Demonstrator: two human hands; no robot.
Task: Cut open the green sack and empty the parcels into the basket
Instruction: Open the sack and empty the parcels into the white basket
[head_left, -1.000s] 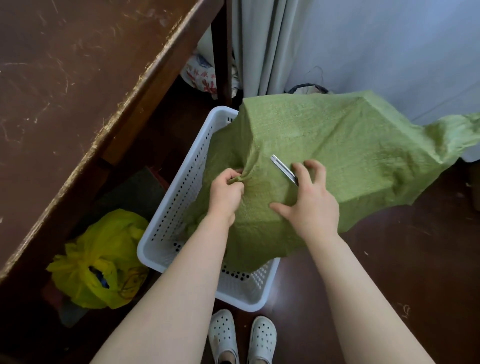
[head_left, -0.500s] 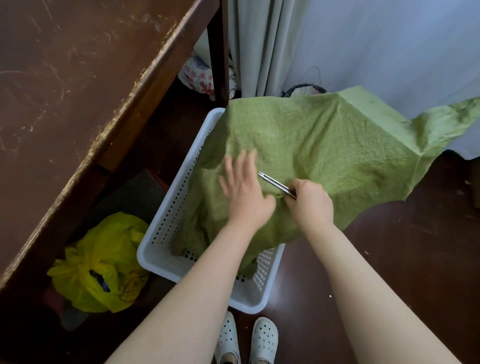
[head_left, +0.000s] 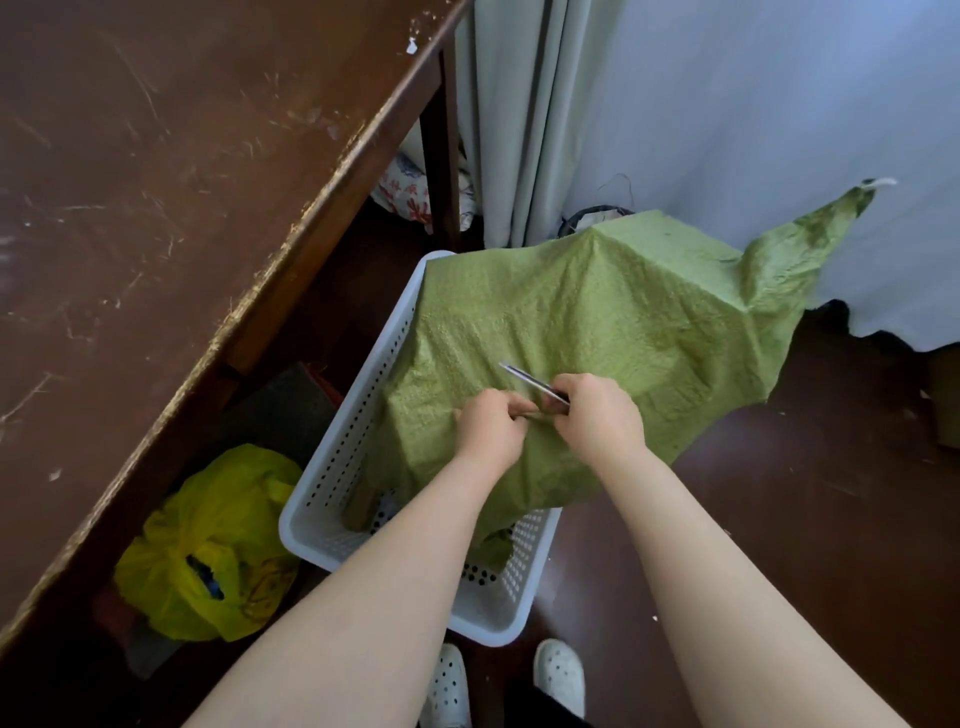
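A bulky green woven sack lies over a white perforated basket on the floor, covering most of it. My left hand pinches a fold of the sack's fabric. My right hand sits just beside it, closed around a pair of metal scissors whose blades point up and left across the sack. One corner of the sack sticks up at the far right. A brown parcel edge shows inside the basket's near left corner. Other parcels are hidden by the sack.
A scratched dark wooden table fills the left side, its leg just behind the basket. A yellow plastic bag sits under the table. Grey curtains hang behind. My white shoes stand on the dark floor.
My left hand went from lying flat on the sack to pinching a fold next to my right hand. The sack's right corner rose higher.
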